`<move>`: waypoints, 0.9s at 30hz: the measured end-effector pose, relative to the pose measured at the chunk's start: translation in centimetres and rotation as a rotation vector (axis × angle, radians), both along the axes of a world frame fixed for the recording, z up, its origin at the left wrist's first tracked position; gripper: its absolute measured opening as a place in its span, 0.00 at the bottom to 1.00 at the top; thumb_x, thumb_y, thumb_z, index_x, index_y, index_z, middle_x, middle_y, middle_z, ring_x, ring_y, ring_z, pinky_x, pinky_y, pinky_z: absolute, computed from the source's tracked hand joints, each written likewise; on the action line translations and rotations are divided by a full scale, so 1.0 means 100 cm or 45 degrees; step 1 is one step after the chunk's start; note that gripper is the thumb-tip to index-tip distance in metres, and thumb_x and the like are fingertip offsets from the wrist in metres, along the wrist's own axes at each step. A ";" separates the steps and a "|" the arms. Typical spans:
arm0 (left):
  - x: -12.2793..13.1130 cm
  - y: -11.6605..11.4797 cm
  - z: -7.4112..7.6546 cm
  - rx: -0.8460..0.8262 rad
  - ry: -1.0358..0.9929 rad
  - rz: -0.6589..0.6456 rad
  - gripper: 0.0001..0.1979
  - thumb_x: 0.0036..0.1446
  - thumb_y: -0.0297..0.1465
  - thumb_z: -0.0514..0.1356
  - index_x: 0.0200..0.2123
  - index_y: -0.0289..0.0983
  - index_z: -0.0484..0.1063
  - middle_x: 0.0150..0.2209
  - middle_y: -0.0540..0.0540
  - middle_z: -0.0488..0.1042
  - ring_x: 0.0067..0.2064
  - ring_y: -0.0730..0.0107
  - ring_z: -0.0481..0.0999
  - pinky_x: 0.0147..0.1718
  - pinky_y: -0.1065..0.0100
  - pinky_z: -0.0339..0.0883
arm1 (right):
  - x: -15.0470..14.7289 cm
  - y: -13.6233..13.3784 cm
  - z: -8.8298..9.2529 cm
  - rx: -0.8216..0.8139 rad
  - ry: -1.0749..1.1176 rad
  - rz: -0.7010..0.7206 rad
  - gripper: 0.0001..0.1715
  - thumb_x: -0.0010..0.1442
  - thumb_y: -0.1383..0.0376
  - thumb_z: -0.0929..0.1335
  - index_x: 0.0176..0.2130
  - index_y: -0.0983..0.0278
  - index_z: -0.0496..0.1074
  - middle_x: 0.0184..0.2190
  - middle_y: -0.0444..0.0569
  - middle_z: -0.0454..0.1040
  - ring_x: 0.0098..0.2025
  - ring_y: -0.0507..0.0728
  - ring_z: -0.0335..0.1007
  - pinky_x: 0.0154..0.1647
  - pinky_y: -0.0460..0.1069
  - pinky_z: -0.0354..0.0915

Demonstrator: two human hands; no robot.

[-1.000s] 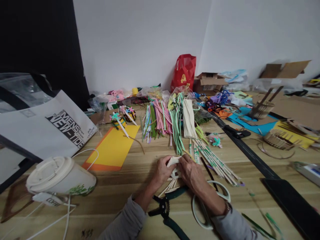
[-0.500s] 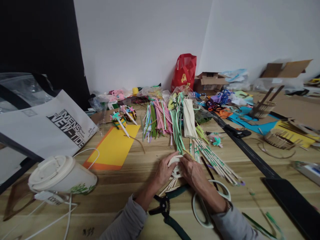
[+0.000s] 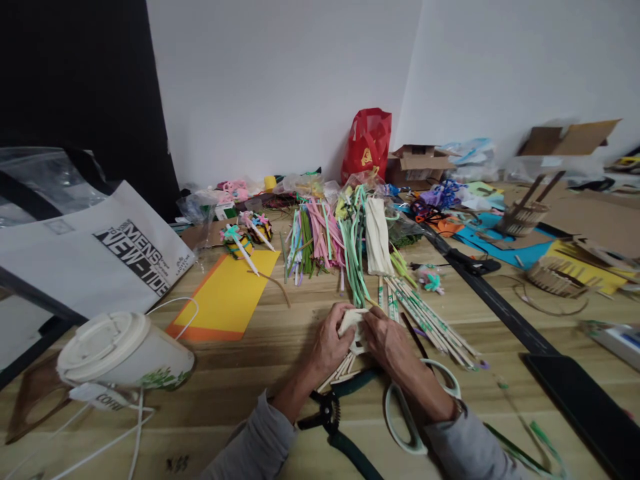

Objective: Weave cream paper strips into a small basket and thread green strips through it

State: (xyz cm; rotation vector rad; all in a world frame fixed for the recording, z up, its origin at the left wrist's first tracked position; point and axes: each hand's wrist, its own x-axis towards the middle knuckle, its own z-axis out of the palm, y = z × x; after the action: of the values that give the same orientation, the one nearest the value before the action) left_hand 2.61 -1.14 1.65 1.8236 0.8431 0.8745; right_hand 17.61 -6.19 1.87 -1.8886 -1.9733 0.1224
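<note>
Between my two hands sits a small cream-white piece made of flat bands, with openings showing in its lower part; whether it is woven I cannot tell. My left hand [image 3: 330, 340] grips its left side, thumb pressed on the front. On the other side my right hand [image 3: 387, 337] has its fingers closed on the cream-white piece [image 3: 353, 323]. Several thin wooden sticks [image 3: 342, 368] lie just below the hands. Under my forearms are dark green-handled cutters [image 3: 327, 412] and scissors [image 3: 406, 433] with pale loop handles, their blades hidden.
Green strips [image 3: 354, 267] and a cream bundle [image 3: 379, 237] lie beyond my hands. Paper-wrapped sticks [image 3: 435, 323] lie to the right, near a black phone-like slab [image 3: 580, 407]. A lidded paper cup [image 3: 125, 350] lies tipped at left, beside yellow card [image 3: 233, 293].
The cream-white piece has turned and tilted between my hands, so its round opening no longer faces me the same way. My fingers have shifted slightly; both hands still hold it.
</note>
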 end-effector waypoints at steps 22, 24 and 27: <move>0.001 0.007 -0.006 0.087 0.028 0.205 0.10 0.56 0.25 0.58 0.38 0.39 0.79 0.42 0.46 0.81 0.43 0.64 0.79 0.47 0.66 0.71 | -0.002 0.004 0.003 0.123 0.388 0.162 0.14 0.68 0.69 0.59 0.32 0.64 0.68 0.32 0.49 0.68 0.32 0.54 0.68 0.35 0.47 0.63; 0.000 0.008 -0.008 0.110 0.029 0.192 0.10 0.57 0.25 0.58 0.37 0.39 0.79 0.41 0.46 0.81 0.43 0.65 0.79 0.46 0.66 0.71 | -0.003 0.004 0.001 0.135 0.351 0.158 0.14 0.68 0.68 0.58 0.34 0.64 0.69 0.32 0.49 0.68 0.32 0.54 0.68 0.34 0.47 0.62; 0.000 0.009 -0.010 0.150 0.063 0.202 0.09 0.57 0.24 0.58 0.36 0.40 0.78 0.40 0.47 0.81 0.41 0.66 0.78 0.46 0.67 0.71 | -0.004 0.006 -0.005 0.165 0.244 0.136 0.13 0.68 0.69 0.59 0.35 0.64 0.68 0.32 0.49 0.68 0.33 0.54 0.68 0.34 0.47 0.61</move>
State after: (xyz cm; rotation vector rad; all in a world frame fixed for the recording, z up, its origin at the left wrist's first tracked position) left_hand 2.60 -0.27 0.66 1.9058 0.9969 1.0011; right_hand 17.22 -5.57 1.42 -1.6279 -1.9040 0.1935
